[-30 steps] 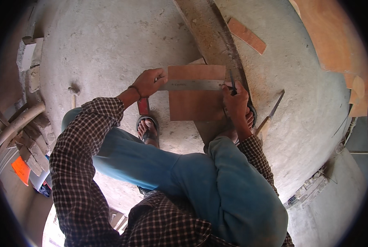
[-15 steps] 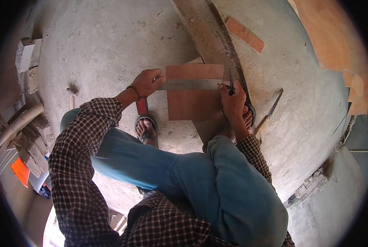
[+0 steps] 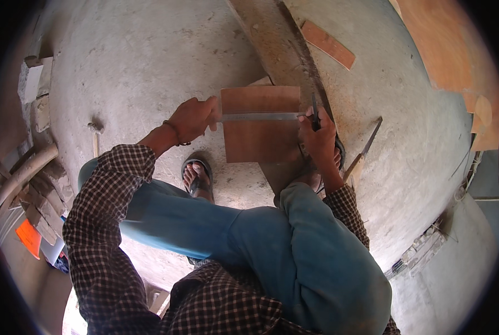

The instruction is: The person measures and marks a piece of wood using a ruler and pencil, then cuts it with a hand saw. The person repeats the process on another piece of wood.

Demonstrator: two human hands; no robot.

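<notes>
Rough gray floor (image 3: 149,67) fills most of the head view, and a long dusty plank (image 3: 274,42) runs down from the top middle. A flat brown board (image 3: 260,144) sits just above the middle of the frame. Across it goes a metal ruler (image 3: 260,116), which looks very thin, so it may be tipped up on its edge. At the board's left side, the left hand (image 3: 191,120) is by the ruler's end, but it is blurry and I cannot tell if it grips. On the right, the right hand (image 3: 319,137) is curled around a dark pointed tool (image 3: 315,109), with fingertips at the ruler's other end. A saw-like tool (image 3: 372,137) lies right of that hand. If the ruler is not flat, it could slide. If the pointed tool slips, it could scratch the board or poke a finger.
</notes>
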